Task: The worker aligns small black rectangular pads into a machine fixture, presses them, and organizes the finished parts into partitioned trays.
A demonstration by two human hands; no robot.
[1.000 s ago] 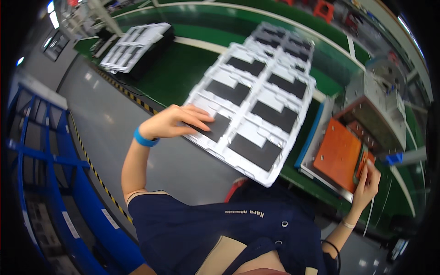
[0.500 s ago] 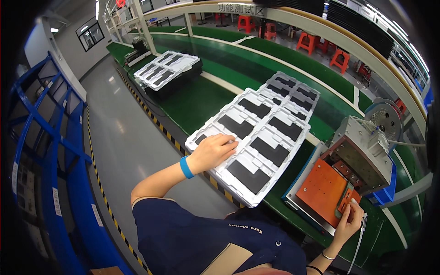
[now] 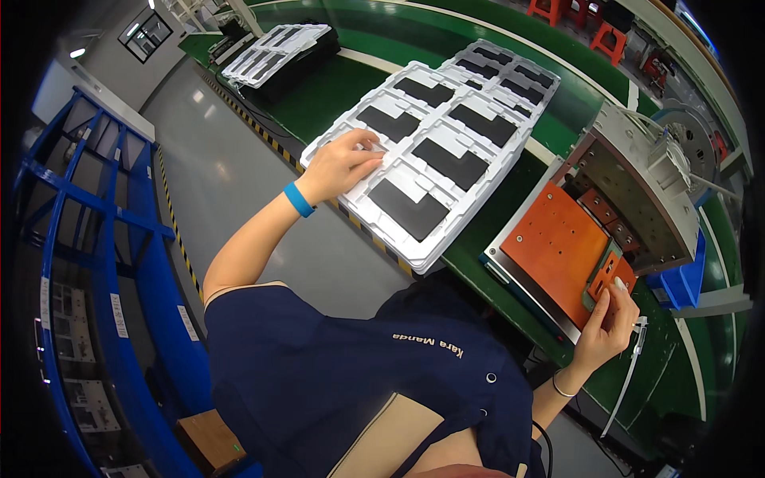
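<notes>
My left hand, with a blue band at its wrist, is over the near-left side of a white plastic tray. Its fingers are bent into a pinch, and what they hold, if anything, is hidden. Black L-shaped flat pieces lie in the tray's pockets. At the right, my right hand has thumb and fingers closed against the near-right end of an orange plate on a metal bench machine. A grey-green strip lies there beside the fingertips. Whatever they pinch cannot be made out.
Behind the tray is a translucent tray with more black pieces. Another tray stack stands far left on the green bench. A blue bin and a reel flank the machine. Blue racking rises at left.
The view has tilted down, so the trays appear higher. My left hand has drawn back slightly toward the tray's left edge, its fingers more curled. My right hand stays at the orange plate's end.
</notes>
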